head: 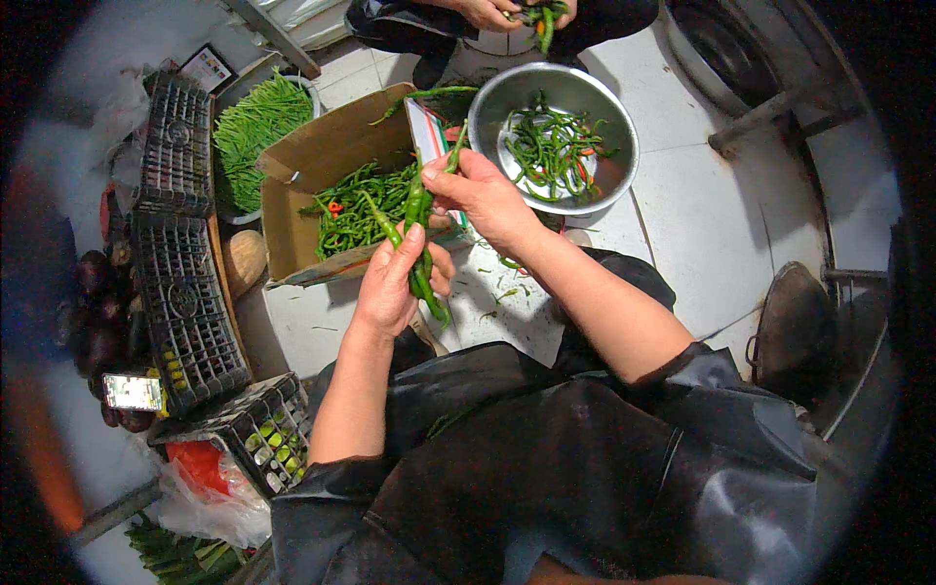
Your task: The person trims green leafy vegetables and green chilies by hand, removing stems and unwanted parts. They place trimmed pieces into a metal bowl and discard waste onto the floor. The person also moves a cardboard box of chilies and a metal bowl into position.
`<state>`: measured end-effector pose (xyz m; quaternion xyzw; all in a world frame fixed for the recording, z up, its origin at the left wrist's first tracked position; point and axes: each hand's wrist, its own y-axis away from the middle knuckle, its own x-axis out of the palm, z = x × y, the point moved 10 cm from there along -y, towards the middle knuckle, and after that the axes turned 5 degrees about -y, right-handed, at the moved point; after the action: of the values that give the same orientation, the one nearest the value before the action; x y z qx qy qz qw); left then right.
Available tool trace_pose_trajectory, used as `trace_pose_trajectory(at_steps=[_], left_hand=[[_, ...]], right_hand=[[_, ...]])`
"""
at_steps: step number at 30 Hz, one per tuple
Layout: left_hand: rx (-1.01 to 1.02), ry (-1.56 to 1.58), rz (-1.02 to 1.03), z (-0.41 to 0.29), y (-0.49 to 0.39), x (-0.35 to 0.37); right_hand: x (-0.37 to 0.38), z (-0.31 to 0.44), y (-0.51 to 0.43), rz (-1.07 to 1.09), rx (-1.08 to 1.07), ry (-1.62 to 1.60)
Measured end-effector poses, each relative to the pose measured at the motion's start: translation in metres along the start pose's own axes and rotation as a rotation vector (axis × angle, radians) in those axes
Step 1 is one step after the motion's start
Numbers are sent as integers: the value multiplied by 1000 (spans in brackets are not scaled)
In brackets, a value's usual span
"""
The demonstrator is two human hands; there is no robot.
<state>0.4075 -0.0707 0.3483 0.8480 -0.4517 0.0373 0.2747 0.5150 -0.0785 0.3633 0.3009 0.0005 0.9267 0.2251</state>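
Several long green chili peppers [420, 270] are gripped in my left hand [395, 281], their tips hanging below the fingers. Just above it, my right hand [486, 194] pinches the stem end of a green chili [457, 150] between thumb and fingers. Behind my left hand stands an open cardboard box [292, 241] with a heap of green chilies [365, 197] and a little red among them. A round metal basin [625, 139] lies beyond my right hand. It contains more green chilies [548, 146] and some red ones.
Opposite me, another person's hands [490, 13] hold chilies over the floor. Black plastic crates [183, 307] line the left side, near a tub of cut green stalks [263, 117] and a tan gourd [245, 259]. Chili scraps [504, 295] litter the tiles. A wok-like pan [793, 329] leans at right.
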Motion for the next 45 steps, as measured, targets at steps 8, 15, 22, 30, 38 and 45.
trace_pose_trajectory(at_steps=[8,15,22,30,38,45], left_hand=[[339,-186,-324,-43,-11,-49],[195,-166,-103,-27,-21,-29],[151,-137,-264,-24,-16,-48],[-171,596,248,14,-18,-1],[-143,61,317,15,-12,12],[-197,-20,86,34,-23,-5]], right_hand=[[4,-3,-3,213,180,161],[18,-33,21,364,366,351],[18,-3,20,132,-35,690],[26,19,35,212,-111,553],[-3,24,18,126,94,144],[-68,-6,-7,-119,273,-321]])
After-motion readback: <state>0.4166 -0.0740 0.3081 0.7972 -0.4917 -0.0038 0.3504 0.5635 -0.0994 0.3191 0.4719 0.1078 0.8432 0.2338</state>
